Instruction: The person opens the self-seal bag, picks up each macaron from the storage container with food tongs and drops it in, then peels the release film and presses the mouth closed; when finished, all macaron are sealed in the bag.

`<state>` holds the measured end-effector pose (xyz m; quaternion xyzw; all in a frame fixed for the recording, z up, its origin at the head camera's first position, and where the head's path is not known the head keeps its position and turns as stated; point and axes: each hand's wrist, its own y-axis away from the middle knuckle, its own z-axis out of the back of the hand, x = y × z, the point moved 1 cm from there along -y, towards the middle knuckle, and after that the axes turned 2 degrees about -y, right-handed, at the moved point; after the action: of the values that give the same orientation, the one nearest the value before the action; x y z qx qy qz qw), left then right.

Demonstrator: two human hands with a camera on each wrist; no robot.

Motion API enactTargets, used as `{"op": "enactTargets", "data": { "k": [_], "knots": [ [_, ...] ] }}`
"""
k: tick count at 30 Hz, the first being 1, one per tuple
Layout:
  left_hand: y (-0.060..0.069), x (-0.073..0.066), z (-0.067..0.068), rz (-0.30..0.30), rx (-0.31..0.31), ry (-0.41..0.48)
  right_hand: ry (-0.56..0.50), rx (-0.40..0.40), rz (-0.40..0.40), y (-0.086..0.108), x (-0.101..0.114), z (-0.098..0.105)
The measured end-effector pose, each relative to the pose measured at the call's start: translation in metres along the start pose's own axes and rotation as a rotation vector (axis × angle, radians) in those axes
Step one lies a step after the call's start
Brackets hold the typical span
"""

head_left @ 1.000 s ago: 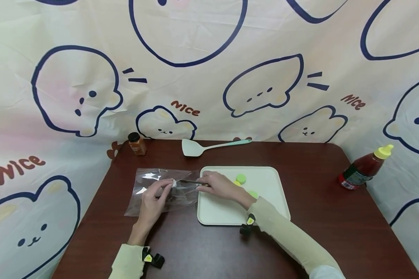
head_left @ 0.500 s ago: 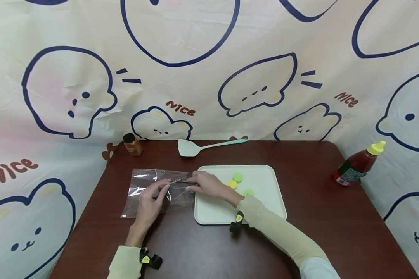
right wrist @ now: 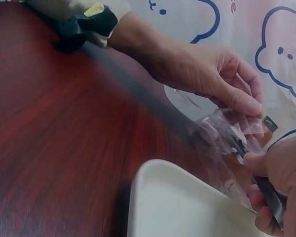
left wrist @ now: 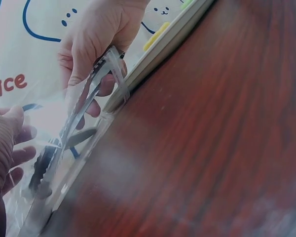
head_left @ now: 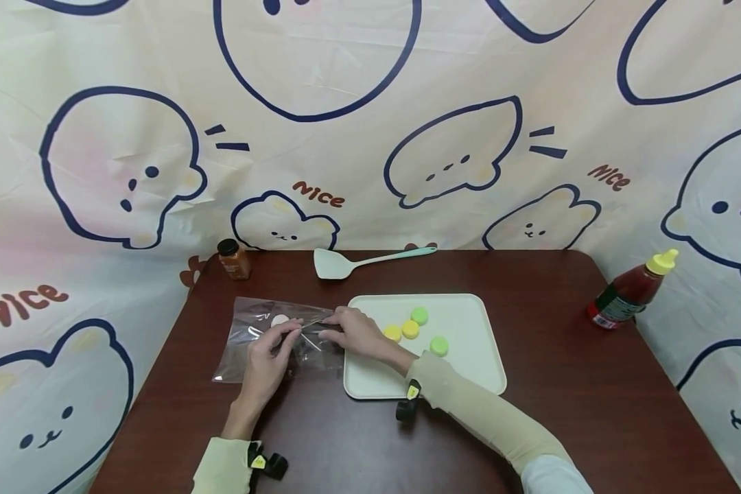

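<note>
My left hand (head_left: 265,360) pinches the edge of a clear plastic bag (head_left: 242,343) lying on the table. From the right, my right hand (head_left: 358,333) grips metal tongs (left wrist: 84,103), whose front part is inside the bag in the left wrist view. A white round piece (head_left: 280,320) shows in the bag just above my left fingers. In the right wrist view, my left thumb and fingers hold the bag's film (right wrist: 219,123) beside the dark tongs (right wrist: 269,195). Two yellow pieces (head_left: 410,329) and two green pieces (head_left: 439,345) lie on the white tray (head_left: 364,384).
A pale spatula (head_left: 333,264) lies at the table's back edge, with a black-capped spice jar (head_left: 234,264) to its left. On the right stands a red sauce bottle (head_left: 624,298) with a yellow cap. The tray sits directly right of the bag.
My right hand has moved left with the tongs. The white piece, earlier at the tongs' tips by my left fingers, now shows farther left in the bag. More of the yellow pieces is uncovered.
</note>
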<state>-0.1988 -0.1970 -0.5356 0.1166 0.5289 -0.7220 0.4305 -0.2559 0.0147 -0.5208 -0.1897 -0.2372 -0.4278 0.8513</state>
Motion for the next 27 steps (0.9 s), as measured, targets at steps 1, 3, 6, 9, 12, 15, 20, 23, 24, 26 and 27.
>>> {"op": "enactTargets", "data": {
  "k": [1,3,6,9,12,15,20,23,24,26,27],
  "knots": [
    [0.0,0.0,0.0,-0.006,-0.003,-0.003,-0.007,-0.007,-0.011,0.0,0.001,-0.001],
    [-0.001,-0.001,-0.001,-0.028,-0.014,0.005,-0.019,-0.022,-0.036,-0.001,0.002,-0.002],
    [-0.002,-0.002,-0.001,-0.046,-0.029,0.021,-0.02,-0.039,-0.067,-0.003,0.004,-0.005],
    [-0.001,-0.002,-0.002,-0.062,-0.037,0.03,-0.007,-0.052,-0.094,-0.005,0.008,-0.008],
    [-0.001,-0.002,-0.002,-0.069,-0.036,0.034,0.022,-0.067,-0.096,-0.006,0.012,-0.011],
    [-0.001,-0.003,-0.001,-0.065,-0.036,0.034,0.045,-0.093,-0.084,-0.005,0.014,-0.014],
    [-0.002,-0.003,-0.001,-0.045,-0.046,0.009,0.079,-0.141,-0.051,-0.002,0.014,-0.012],
    [-0.003,-0.002,-0.001,-0.025,-0.041,0.003,0.092,-0.139,-0.042,0.002,0.013,-0.006],
    [-0.003,-0.002,0.0,-0.023,-0.04,-0.001,0.09,-0.128,-0.044,0.004,0.013,-0.004],
    [-0.002,-0.001,0.001,-0.026,-0.045,-0.016,0.083,-0.101,-0.047,0.007,0.012,0.0],
    [-0.002,-0.001,0.001,-0.03,-0.05,-0.022,0.084,-0.084,-0.046,0.008,0.012,0.002]
  ]
}}
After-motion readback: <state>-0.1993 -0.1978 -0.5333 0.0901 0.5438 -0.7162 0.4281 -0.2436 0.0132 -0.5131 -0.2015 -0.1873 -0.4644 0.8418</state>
